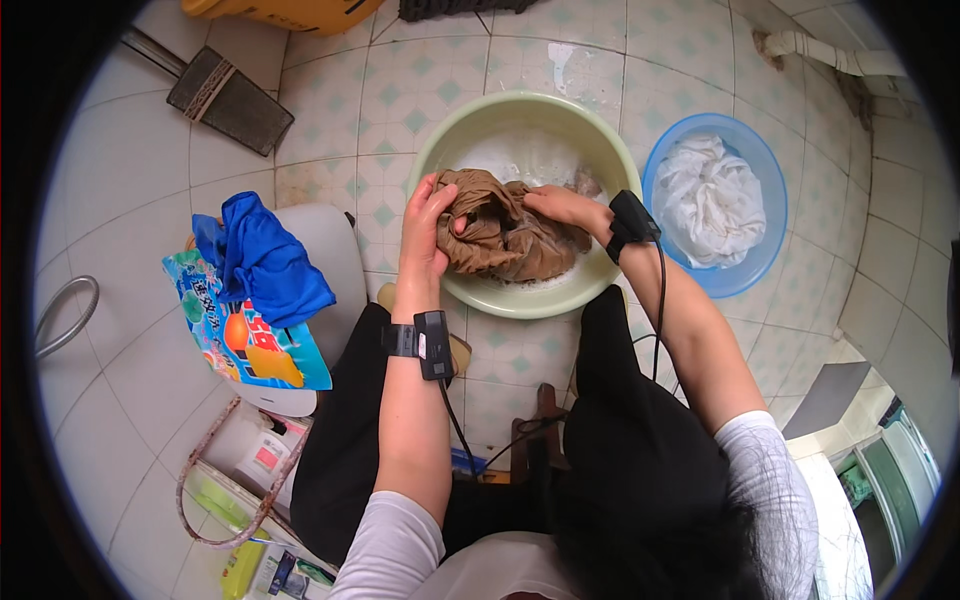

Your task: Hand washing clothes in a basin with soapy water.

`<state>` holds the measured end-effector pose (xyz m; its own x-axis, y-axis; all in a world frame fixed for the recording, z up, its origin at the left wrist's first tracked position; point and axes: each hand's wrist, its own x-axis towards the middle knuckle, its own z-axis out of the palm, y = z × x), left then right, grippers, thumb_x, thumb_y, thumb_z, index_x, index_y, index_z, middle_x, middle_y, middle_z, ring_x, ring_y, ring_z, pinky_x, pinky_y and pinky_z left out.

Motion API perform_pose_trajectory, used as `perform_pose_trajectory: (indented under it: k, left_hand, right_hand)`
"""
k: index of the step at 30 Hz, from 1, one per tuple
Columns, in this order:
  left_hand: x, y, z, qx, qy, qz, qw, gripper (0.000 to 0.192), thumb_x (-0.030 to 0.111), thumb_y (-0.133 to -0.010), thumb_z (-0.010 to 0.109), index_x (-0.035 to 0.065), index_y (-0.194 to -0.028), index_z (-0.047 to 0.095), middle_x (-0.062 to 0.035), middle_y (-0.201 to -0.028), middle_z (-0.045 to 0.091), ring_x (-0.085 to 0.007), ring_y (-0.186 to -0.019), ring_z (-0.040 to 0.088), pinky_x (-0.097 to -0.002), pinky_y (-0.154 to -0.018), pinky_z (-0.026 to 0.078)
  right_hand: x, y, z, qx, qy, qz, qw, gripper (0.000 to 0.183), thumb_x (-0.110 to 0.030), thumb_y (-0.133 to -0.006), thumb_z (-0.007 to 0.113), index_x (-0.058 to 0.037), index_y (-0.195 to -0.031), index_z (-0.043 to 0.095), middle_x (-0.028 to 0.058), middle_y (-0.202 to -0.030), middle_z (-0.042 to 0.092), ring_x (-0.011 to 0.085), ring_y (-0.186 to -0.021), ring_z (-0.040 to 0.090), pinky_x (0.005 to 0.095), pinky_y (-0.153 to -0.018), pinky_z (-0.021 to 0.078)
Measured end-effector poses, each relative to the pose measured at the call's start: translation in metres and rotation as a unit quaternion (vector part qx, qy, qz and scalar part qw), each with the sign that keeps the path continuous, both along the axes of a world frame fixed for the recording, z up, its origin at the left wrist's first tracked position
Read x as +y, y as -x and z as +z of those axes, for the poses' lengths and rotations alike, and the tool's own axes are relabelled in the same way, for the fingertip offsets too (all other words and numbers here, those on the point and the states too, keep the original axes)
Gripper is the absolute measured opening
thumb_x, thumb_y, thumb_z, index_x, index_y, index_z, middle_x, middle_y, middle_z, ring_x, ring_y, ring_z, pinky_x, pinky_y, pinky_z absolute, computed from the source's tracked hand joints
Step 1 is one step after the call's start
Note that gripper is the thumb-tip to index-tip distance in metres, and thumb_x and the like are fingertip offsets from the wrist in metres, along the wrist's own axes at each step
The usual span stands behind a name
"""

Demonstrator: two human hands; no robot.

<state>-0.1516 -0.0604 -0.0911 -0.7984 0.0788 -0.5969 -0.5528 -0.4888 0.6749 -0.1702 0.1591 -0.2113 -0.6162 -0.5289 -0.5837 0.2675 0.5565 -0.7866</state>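
Observation:
A pale green basin stands on the tiled floor with sudsy water inside. Over it, my left hand grips the left end of a wet brown garment, its fingers partly inside a fold. On the garment's upper right part, my right hand is closed on the cloth. The lower right portion of the garment rests in the suds. Both wrists wear black devices with cables. Right of the green basin, a blue basin holds bunched white cloth.
At left, a blue cloth and a detergent bag lie on a white surface. A dustpan leans at upper left. A basket with bottles stands lower left. A white pipe runs at upper right.

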Motion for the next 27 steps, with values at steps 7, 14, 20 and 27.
perform_pose_trajectory:
  k: [7, 14, 20, 27]
  left_hand:
    - [0.009, -0.008, -0.023, -0.007, 0.262, 0.026, 0.965, 0.051, -0.009, -0.082, 0.045, -0.0008, -0.132, 0.042, -0.0140, -0.100, 0.061, -0.0123, -0.062, 0.054, -0.0248, -0.055, 0.048]
    - [0.004, 0.002, -0.047, 0.046, 0.256, 0.062, 0.964, 0.058, -0.015, -0.076, 0.031, 0.0057, -0.120, 0.062, -0.0143, -0.118, 0.059, -0.0201, -0.092, 0.062, -0.0269, -0.081, 0.051]
    - [0.025, -0.004, -0.079, 0.105, 0.494, -0.122, 0.854, 0.061, -0.012, -0.072, 0.038, 0.0047, -0.129, 0.054, -0.0187, -0.139, 0.043, -0.0321, -0.130, 0.040, -0.0341, -0.108, 0.032]
    - [0.031, -0.020, -0.105, -0.014, 0.577, -0.312, 0.755, 0.055, 0.000, -0.079, 0.049, 0.0059, -0.134, 0.047, -0.0119, -0.144, 0.037, -0.0316, -0.126, 0.043, -0.0376, -0.102, 0.039]
  right_hand:
    - [0.013, -0.007, 0.074, 0.269, -0.091, -0.314, 0.906, 0.020, -0.013, -0.078, 0.048, 0.0037, -0.085, 0.057, 0.0247, -0.078, 0.059, 0.0429, -0.076, 0.056, 0.0451, -0.072, 0.0446]
    - [0.005, 0.022, 0.098, 0.199, 0.235, -0.408, 0.860, 0.041, -0.005, -0.081, 0.042, -0.0012, -0.120, 0.055, 0.0154, -0.084, 0.060, 0.0182, -0.074, 0.054, 0.0288, -0.073, 0.0458]
    - [0.004, 0.022, 0.022, 0.398, -0.002, -0.313, 0.863, 0.058, -0.006, -0.078, 0.054, -0.0175, -0.134, 0.043, 0.0193, -0.111, 0.056, 0.0360, -0.096, 0.057, 0.0377, -0.079, 0.0476]
    - [-0.026, 0.017, 0.002, 0.297, -0.284, -0.082, 0.908, 0.052, -0.018, -0.079, 0.064, -0.0204, -0.128, 0.049, 0.0142, -0.108, 0.054, 0.0331, -0.093, 0.061, 0.0465, -0.078, 0.0485]
